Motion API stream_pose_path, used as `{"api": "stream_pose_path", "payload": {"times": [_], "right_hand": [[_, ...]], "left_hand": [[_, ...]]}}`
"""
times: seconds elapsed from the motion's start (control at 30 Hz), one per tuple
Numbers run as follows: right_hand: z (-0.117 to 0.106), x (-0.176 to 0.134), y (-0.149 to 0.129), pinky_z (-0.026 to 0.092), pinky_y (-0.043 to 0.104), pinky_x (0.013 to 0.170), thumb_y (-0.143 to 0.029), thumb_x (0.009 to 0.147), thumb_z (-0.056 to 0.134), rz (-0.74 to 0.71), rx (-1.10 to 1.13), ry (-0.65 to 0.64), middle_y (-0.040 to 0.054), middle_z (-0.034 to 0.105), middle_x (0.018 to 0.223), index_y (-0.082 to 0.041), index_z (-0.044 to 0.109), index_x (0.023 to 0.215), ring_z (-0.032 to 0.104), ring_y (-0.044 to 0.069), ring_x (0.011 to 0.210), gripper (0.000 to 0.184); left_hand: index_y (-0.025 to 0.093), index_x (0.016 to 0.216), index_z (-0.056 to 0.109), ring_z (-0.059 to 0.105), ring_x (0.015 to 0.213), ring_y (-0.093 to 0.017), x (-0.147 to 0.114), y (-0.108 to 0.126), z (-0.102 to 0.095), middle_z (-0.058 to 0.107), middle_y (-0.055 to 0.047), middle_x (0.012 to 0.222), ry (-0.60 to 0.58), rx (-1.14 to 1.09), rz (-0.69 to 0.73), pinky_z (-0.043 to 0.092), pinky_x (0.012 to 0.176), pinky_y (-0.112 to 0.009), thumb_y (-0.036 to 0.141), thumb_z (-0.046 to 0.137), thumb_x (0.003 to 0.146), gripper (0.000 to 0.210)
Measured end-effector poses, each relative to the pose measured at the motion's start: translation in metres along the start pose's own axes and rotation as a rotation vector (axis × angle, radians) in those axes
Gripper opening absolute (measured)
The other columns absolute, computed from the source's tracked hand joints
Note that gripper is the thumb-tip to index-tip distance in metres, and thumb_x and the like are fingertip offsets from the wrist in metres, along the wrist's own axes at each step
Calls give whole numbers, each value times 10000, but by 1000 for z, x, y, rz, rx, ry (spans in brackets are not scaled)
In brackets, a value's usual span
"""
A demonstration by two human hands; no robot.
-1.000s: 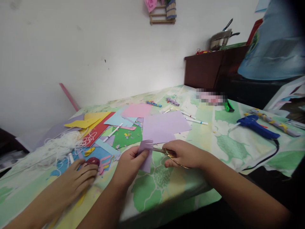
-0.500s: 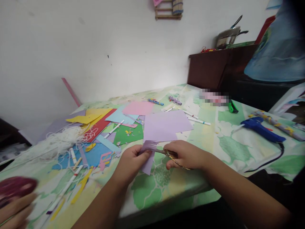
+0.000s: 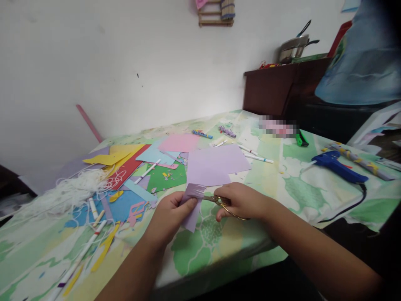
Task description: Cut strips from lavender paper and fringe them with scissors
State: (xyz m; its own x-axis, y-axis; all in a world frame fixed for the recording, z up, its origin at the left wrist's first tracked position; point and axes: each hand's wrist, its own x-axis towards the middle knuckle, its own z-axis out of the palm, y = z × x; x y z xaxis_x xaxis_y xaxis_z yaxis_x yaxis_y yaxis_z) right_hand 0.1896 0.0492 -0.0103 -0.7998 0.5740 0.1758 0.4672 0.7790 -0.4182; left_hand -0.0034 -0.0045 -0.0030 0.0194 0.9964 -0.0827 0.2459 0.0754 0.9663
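Note:
Between the thumb and fingers of my left hand (image 3: 171,211) is a strip of purple paper (image 3: 190,220), its upper edge cut into a fringe of thin slits. My right hand (image 3: 236,200) grips a pair of gold-handled scissors (image 3: 222,201), fingers around the handle loops. The blades point left and meet the right edge of the strip, just beside my left thumb. How far the blades are apart is hard to make out. Just beyond both hands, larger light purple sheets (image 3: 213,165) lie flat on the table.
A tangle of white string (image 3: 78,192), coloured paper (image 3: 167,177) and several markers cover the left of the flowered tablecloth (image 3: 200,251). On the right lie a blue glue gun (image 3: 340,166) with its cord and a green-black cutter (image 3: 301,138). A large water bottle (image 3: 354,62) stands behind.
Another person's hand with a dark red object has left the lower left corner. The view has shifted slightly. My hands keep nearly the same pose on the strip and scissors.

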Motion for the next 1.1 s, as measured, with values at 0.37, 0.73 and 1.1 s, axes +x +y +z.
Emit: {"api": "stream_pose_path", "payload": {"times": [0.37,0.73,1.1], "right_hand": [[0,2,2,245,204,484,-540,628,492,15,-32,31,-11,475,585,-166,502,675,386,98,546,377],[-4,-3,4,277,207,488,-536,653,461,152,72,14,-15,463,636,-184,429,882,388,101,545,421],[-4,-1,0,252,195,474,-492,676,453,99,163,-43,-36,386,579,-164,474,705,316,77,526,330]], "left_hand": [[146,614,586,419,439,-58,4,-2,0,528,39,513,-89,-173,-80,299,432,-177,319,591,604,173],[144,626,556,501,462,-82,7,-2,-2,567,25,516,144,-272,-11,370,457,-196,334,554,644,190],[138,633,556,514,475,-96,5,0,1,570,22,519,203,-232,-23,383,476,-214,339,543,647,202]]}}
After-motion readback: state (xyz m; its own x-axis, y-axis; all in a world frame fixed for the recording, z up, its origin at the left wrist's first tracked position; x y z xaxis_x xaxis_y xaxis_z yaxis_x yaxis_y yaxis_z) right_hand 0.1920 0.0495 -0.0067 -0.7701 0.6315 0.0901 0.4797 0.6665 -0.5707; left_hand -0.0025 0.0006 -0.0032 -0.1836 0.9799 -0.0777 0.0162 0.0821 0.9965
